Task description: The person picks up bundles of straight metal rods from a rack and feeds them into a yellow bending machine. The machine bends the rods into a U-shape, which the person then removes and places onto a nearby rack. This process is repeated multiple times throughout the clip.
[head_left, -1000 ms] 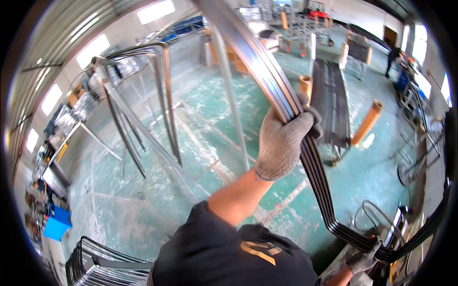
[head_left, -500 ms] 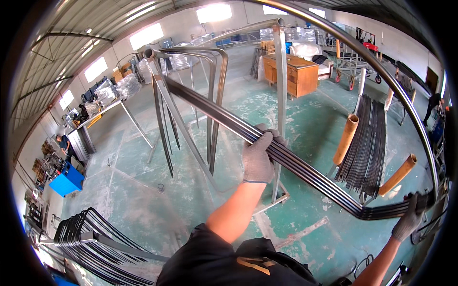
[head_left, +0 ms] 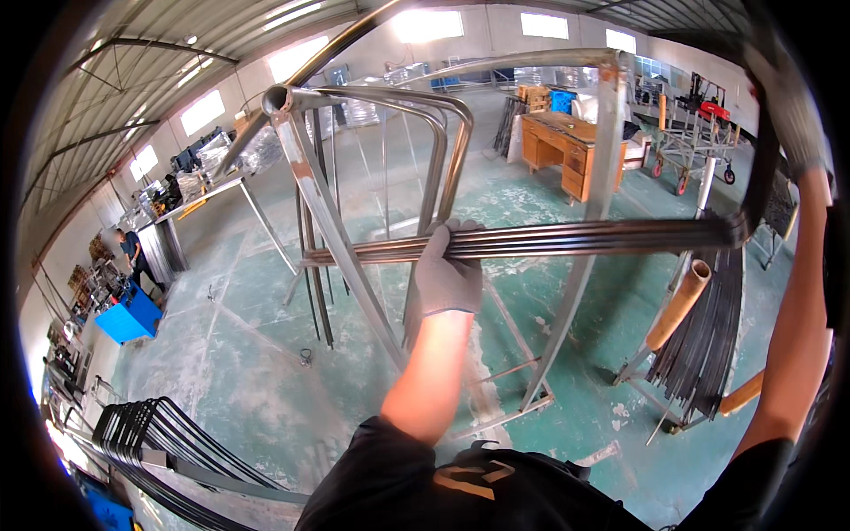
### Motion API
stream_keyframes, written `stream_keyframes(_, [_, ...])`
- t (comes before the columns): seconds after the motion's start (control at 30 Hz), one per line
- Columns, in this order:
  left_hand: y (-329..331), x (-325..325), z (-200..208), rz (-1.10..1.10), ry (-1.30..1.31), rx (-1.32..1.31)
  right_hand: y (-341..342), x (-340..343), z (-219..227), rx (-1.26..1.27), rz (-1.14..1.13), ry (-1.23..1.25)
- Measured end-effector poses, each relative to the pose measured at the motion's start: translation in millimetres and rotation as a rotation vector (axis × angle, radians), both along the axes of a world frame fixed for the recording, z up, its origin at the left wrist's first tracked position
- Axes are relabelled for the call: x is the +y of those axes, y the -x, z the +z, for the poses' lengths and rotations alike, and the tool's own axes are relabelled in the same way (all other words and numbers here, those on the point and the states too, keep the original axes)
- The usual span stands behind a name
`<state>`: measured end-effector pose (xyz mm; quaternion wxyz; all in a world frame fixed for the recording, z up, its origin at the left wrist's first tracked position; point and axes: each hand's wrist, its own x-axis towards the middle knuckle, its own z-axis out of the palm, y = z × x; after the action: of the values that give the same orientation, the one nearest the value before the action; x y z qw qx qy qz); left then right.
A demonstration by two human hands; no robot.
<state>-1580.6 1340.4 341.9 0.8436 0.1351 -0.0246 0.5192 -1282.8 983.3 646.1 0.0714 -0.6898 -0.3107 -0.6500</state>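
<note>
My left hand (head_left: 449, 276), in a grey glove, is wrapped round a bundle of dark bent metal tubes (head_left: 575, 241) in front of me. The tubes lie nearly level, side by side, and bend upward at the right. At that raised end is my gloved right hand (head_left: 790, 106), lifted high and closed on the tubes; its fingers are dark and partly blurred. Behind the bundle stands a steel rack (head_left: 332, 217) with a round top pipe. Other bent tubes (head_left: 452, 146) hang over it. Another shiny tube (head_left: 341, 42) slants across the top left.
At lower left, many black bent tubes (head_left: 168, 434) hang on a stand. Straight dark rods (head_left: 708, 341) rest at right beside a brown post (head_left: 680, 305). Farther off are a wooden desk (head_left: 567, 146), a wheeled cart (head_left: 695, 146), a blue box (head_left: 130, 311) and a person (head_left: 133, 252).
My right hand has risen from lower right to upper right, swinging the bundle from a slant to nearly level. My left hand has shifted slightly left and down, still holding the tubes.
</note>
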Motion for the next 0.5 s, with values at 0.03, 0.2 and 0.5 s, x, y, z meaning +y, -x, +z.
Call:
stream_keyframes(0.03, [10.2,22.4,-4.5,0.061,0.007,-0.011,-3.3,46.2,5.8,0.008,0.049,0.025])
stream_keyframes(0.2, [-12.4,73.9,-44.5,-0.045,0.101,-0.129,63.8,160.4,41.4,0.07,0.139,0.222])
stream_keyframes(0.5, [46.6,84.6,-160.4,0.075,0.295,0.191,222.1,419.3,-101.9,0.364,1.01,0.545])
